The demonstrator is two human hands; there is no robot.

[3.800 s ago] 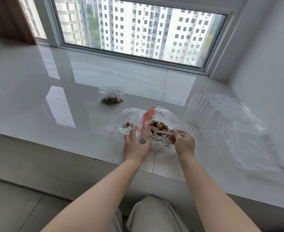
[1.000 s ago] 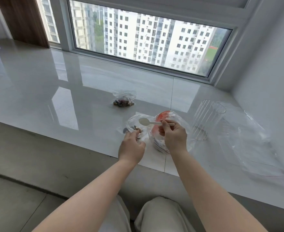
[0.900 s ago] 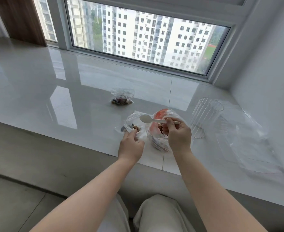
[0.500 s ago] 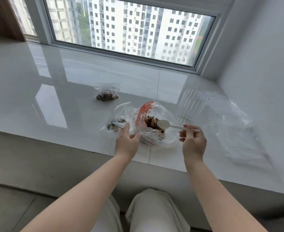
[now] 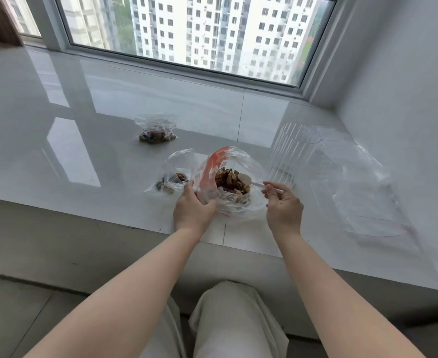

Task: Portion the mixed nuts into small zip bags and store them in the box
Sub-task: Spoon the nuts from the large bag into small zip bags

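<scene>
Nuts in a knobbly brown heap fill the bottom of a large clear plastic bag with an orange-red zip strip curving up its open mouth; the film is thin, crinkled and glossy. The bag sits near the front edge of a polished white stone surface that mirrors the window above it.

The left hand grasps the near-left side of this bag, fingers curled into the bunched plastic by the coloured strip. The right hand pinches the slim handle of a white plastic spoon between thumb and fingers; the oval bowl of the spoon lies over the nut pile inside the bag's mouth.

Just left of the big bag, touching it, a small zip bag of the same clear film lies open and slumped, with a few dark and tan nuts in its bottom. Further back on the surface, well apart, a second small zip bag stands puffed with a modest layer of nuts at its base.

To the right stands a clear ribbed cup, cylindrical and upright, with vertical flutes. Beside and behind it a large sheet-like clear plastic bag lies flat and wrinkled against the white wall.
</scene>
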